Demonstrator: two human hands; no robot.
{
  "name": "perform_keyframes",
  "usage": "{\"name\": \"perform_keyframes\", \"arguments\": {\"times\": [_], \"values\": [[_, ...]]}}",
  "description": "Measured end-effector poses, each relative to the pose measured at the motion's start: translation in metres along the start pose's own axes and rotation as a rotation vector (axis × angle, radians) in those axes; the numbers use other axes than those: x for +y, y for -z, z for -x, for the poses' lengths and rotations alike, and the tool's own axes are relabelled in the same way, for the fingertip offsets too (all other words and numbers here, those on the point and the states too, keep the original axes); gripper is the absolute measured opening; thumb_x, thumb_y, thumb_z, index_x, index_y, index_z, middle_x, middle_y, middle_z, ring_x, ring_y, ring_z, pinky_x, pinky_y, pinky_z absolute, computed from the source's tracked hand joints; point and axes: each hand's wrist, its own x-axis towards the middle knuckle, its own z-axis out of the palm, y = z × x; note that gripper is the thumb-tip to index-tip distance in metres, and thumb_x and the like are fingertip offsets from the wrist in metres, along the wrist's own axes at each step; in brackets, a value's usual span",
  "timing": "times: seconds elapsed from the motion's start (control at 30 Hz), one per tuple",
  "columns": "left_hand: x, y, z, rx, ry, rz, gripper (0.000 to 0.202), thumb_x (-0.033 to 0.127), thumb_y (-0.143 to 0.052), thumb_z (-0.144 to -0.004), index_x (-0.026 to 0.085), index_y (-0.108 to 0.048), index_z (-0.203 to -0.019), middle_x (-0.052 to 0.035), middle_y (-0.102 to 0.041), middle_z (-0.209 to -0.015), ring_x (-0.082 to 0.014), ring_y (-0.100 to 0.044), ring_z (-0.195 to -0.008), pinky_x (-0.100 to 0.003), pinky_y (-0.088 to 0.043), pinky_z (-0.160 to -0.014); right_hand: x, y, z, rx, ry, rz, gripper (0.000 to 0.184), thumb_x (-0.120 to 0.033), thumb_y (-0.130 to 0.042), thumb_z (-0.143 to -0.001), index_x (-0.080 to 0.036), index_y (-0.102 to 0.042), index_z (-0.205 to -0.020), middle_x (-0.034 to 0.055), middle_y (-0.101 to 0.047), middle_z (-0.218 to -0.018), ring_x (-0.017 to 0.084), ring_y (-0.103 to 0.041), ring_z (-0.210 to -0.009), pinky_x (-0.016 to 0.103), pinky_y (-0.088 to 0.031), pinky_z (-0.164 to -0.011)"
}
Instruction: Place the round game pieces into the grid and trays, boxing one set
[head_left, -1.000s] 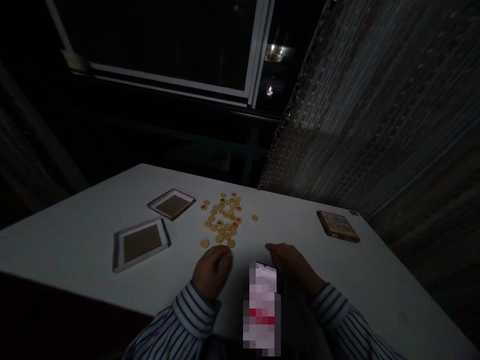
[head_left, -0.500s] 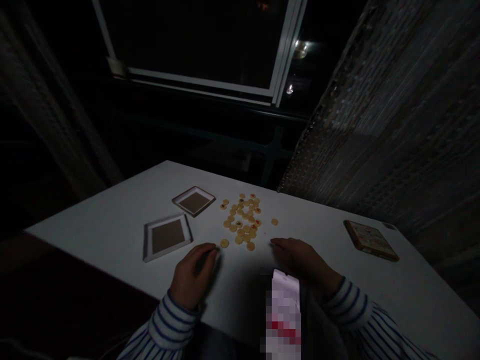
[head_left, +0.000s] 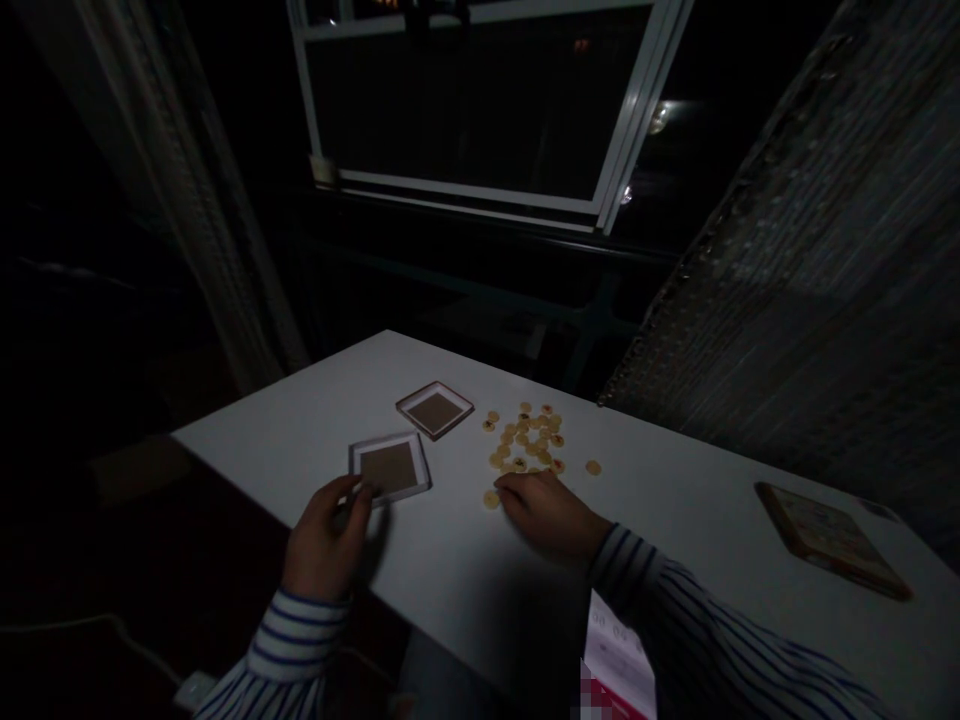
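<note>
A heap of small round yellowish tokens (head_left: 530, 440) lies on the white table (head_left: 675, 500). My right hand (head_left: 546, 512) rests on the near edge of the heap, fingers curled over some tokens, one token (head_left: 491, 499) just beside its fingertips. My left hand (head_left: 326, 540) reaches to the near corner of a shallow white-rimmed square tray (head_left: 389, 467) with a brown bottom, thumb and fingers at its edge. A second tray of the same kind (head_left: 435, 409) sits behind it. Both sleeves are striped.
A flat brown box (head_left: 831, 538) lies at the table's right side. A window frame (head_left: 480, 190) and a curtain (head_left: 210, 230) stand behind the table, a woven blind (head_left: 825, 300) to the right. A white paper (head_left: 619, 665) lies at my lap. The room is dark.
The view swung left. My left hand moved left from beside the tokens to the near tray's corner. My right hand slid forward onto the near edge of the token heap.
</note>
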Motion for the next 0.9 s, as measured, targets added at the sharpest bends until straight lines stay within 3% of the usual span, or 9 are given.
{"name": "perform_keyframes", "arguments": {"times": [0.3,0.5,0.9], "values": [[-0.014,0.004,-0.014,-0.066,0.128,-0.031,0.05,0.046,-0.042,-0.075,0.011,-0.054,-0.107,-0.0153,-0.061,-0.108,-0.0257,-0.059,-0.097,-0.038,-0.047,-0.083,-0.021,-0.02,-0.038,-0.014,-0.037,-0.146,0.034,-0.024,-0.036,-0.083,-0.015,-0.059,-0.107,0.008,-0.064,-0.102,0.017,-0.057,-0.096,0.023,-0.038,-0.083],[-0.027,0.0,-0.019,-0.092,0.117,-0.03,0.051,0.044,-0.039,-0.076,0.01,-0.052,-0.112,-0.0159,-0.06,-0.111,-0.0244,-0.056,-0.102,-0.037,-0.044,-0.088,-0.026,-0.033,-0.062,-0.004,-0.054,-0.223,0.035,-0.025,-0.038,-0.081,-0.015,-0.06,-0.106,0.0087,-0.064,-0.104,0.017,-0.057,-0.097,0.022,-0.038,-0.082],[-0.029,-0.002,-0.018,-0.134,0.012,-0.097,0.048,0.037,-0.038,-0.076,0.009,-0.051,-0.114,-0.0157,-0.06,-0.112,-0.0245,-0.056,-0.104,-0.037,-0.044,-0.089,-0.038,-0.05,-0.087,-0.059,-0.082,-0.105,0.027,-0.026,-0.037,-0.083,-0.014,-0.062,-0.08,0.0101,-0.066,-0.085,0.017,-0.059,-0.079,0.023,-0.033,-0.062]]}}
